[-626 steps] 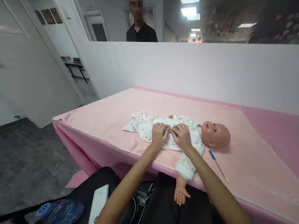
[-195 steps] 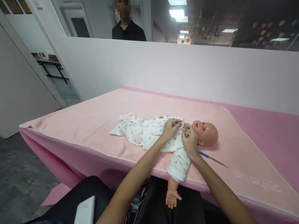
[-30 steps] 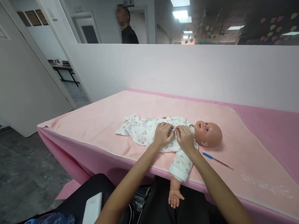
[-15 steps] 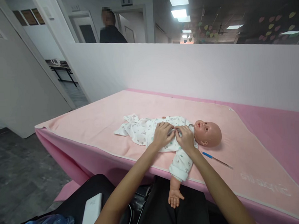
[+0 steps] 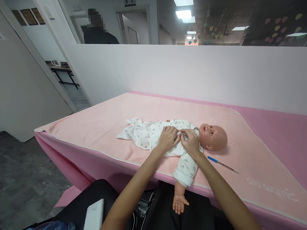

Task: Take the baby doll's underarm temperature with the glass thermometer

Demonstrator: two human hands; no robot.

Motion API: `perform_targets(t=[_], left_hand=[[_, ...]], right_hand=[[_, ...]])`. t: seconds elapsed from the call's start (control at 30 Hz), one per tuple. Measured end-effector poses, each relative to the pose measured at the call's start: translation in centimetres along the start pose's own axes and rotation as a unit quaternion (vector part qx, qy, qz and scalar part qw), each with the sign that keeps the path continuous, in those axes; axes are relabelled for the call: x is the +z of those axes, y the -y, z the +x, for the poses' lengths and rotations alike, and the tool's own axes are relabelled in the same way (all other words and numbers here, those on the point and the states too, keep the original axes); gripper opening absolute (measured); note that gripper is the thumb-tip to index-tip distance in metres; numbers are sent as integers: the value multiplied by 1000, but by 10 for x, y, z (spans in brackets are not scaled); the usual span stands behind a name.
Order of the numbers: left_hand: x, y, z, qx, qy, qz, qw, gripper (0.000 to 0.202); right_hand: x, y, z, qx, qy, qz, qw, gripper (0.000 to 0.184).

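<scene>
Near the table's front edge, the left hand (image 5: 167, 139) and right hand (image 5: 191, 142) pinch the doll's romper (image 5: 154, 135) front; closing it neatly calls for edges aligned and fabric taut.

I see bare forearms, no sleeves, no rings or watch visible; lap looks like black trousers, hard to tell.

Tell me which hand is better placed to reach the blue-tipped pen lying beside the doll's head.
Right, probably. The right hand rests on the doll's upper chest, on the same side as the pen. The left hand sits lower on the white romper and would have to cross the right arm.
</scene>
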State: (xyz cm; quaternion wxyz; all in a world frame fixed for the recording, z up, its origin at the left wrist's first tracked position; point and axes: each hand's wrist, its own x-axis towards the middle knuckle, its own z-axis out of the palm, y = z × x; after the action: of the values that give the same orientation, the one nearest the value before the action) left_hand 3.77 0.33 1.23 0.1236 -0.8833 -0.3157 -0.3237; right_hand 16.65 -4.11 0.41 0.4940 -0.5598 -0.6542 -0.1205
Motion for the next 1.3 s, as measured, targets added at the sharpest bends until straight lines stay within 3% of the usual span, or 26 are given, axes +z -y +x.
perform_targets(t=[0.57,1.0,1.3], left_hand=[[5,1,-1,-40,-11,-27,999,12],[-7,2,0,-87,16,-177,980,15],[-11,3,1,-92,15,-197,976,17]], right_hand=[[-1,0,0,-14,19,4,1000,15],[0,-2,0,8,19,21,1000,23],[4,-6,-3,-9,6,3,1000,25]])
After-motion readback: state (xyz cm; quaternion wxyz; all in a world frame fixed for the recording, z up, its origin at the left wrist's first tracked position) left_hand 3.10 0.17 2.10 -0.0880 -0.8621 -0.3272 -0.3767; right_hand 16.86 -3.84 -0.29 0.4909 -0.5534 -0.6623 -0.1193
